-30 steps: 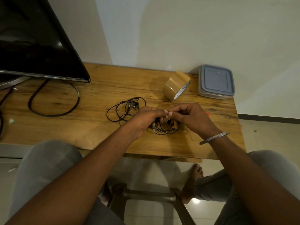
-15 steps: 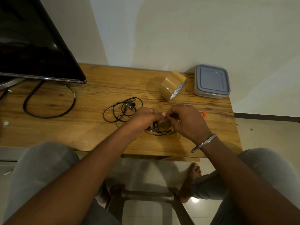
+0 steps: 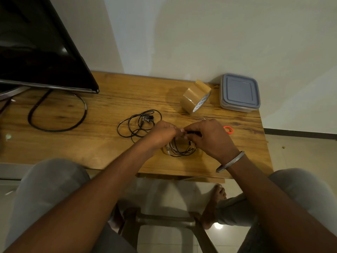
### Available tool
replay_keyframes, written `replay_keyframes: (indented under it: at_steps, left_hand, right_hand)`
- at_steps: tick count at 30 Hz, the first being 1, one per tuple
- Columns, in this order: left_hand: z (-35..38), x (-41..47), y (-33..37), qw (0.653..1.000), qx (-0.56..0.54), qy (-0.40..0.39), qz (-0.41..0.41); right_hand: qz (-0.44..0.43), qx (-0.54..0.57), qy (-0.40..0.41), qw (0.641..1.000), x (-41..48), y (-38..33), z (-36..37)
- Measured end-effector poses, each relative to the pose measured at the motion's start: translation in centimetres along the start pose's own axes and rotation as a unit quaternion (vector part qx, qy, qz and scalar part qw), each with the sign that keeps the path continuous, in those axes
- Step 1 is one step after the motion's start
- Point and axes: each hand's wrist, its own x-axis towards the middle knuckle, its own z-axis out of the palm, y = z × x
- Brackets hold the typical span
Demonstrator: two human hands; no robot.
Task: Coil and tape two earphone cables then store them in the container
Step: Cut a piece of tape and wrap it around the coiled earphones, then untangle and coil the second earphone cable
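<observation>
My left hand and my right hand meet fingertip to fingertip over a coiled black earphone cable, both pinching its top. The coil hangs down onto the wooden table. Any tape on it is hidden by my fingers. A second black earphone cable lies loose and tangled just left of my left hand. The brown tape roll stands on edge behind my hands. The grey lidded container sits shut at the back right corner.
A dark screen on a stand fills the back left, with a thick black cord looped in front of it. An orange handle peeks out behind my right hand. The table's right edge runs just past the container.
My hands have stayed together on the coil, with the fingers shifting slightly along its top. The view has drifted a little; the loose cable, tape roll and container have not moved.
</observation>
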Motion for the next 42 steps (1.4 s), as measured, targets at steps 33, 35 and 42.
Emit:
replay_keyframes:
  at_steps: [33,35,42]
  left_hand:
    - [-4.2,-1.1,0.7,0.899,0.214,0.331,0.190]
    - [-5.6,-1.1,0.6,0.880,0.268,0.358,0.161]
    - [-7.1,-0.5,-1.7,0.898,0.319,0.302,0.023]
  right_hand:
    - [0.165,0.020,0.146,0.975,-0.1,2.1,0.4]
    - [0.150,0.027,0.180,0.972,-0.2,1.8,0.0]
    - [0.105,0.063,0.138,0.983,-0.2,0.2,-0.3]
